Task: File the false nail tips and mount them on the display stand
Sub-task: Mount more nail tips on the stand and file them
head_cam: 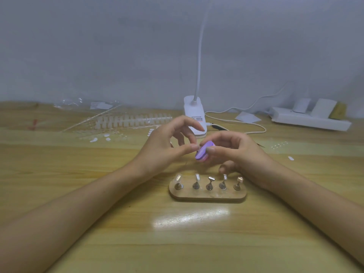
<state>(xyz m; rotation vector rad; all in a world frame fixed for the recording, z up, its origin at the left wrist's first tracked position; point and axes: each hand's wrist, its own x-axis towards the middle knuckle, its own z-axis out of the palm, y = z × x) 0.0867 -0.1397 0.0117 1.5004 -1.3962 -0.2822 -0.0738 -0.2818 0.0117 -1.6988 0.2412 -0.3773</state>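
Observation:
My right hand [234, 150] grips a small purple nail file block [202, 151] between thumb and fingers, above the table. My left hand [169, 144] pinches something tiny against the block's left edge with thumb and forefinger; it is too small and blurred to identify as a nail tip. Just in front of both hands stands the wooden display stand [208, 196], an oval base with several metal pegs. The leftmost peg carries a clear nail tip [177, 178]; the other peg tops look bare or hard to read.
Strips of false nail tips [130, 120] and loose tips lie at the back left. A white clip lamp [195, 113] with its cable stands behind my hands. A white power strip [309, 118] sits at the back right. One loose tip [291, 158] lies to the right.

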